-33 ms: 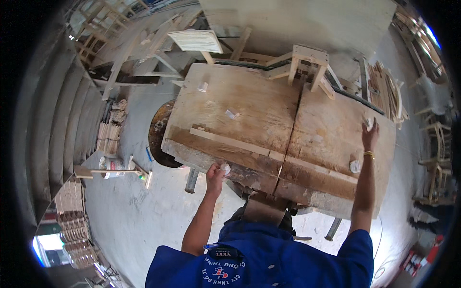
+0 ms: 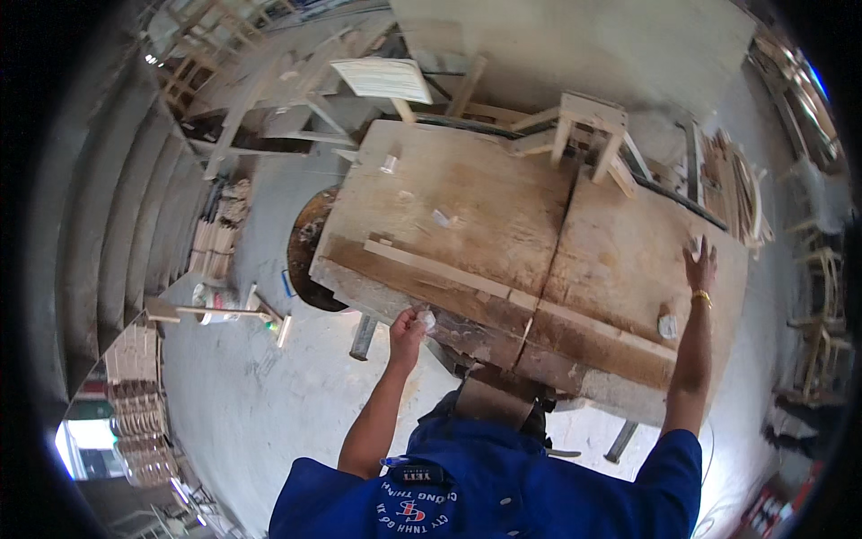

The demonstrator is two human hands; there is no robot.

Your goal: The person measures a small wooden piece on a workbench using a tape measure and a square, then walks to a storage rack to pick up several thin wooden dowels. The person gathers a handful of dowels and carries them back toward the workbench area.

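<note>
My left hand (image 2: 409,339) is closed at the near edge of the wooden worktable (image 2: 467,193), its fingers round a crumpled white wad (image 2: 428,319). Over the table's far right part reaches my right hand (image 2: 701,268), a bracelet on its wrist. A small whitish piece (image 2: 695,243) shows between its fingers, partly hidden by them. Nearer to me than that hand lies a white lump (image 2: 667,326), apart from it. A long pale wooden strip (image 2: 440,267) runs along the near side of the tabletop.
Two small white pieces, one a roll (image 2: 389,164) and one flatter scrap (image 2: 442,218), lie on the table's left half. A wooden frame (image 2: 593,112) stands at the back edge. Left of the table are a round rusty drum (image 2: 310,242) and a white bucket (image 2: 214,298).
The whole view has shifted slightly, so the table sits a little further right. The right hand's fingers look more spread around the whitish piece; my left hand keeps its wad.
</note>
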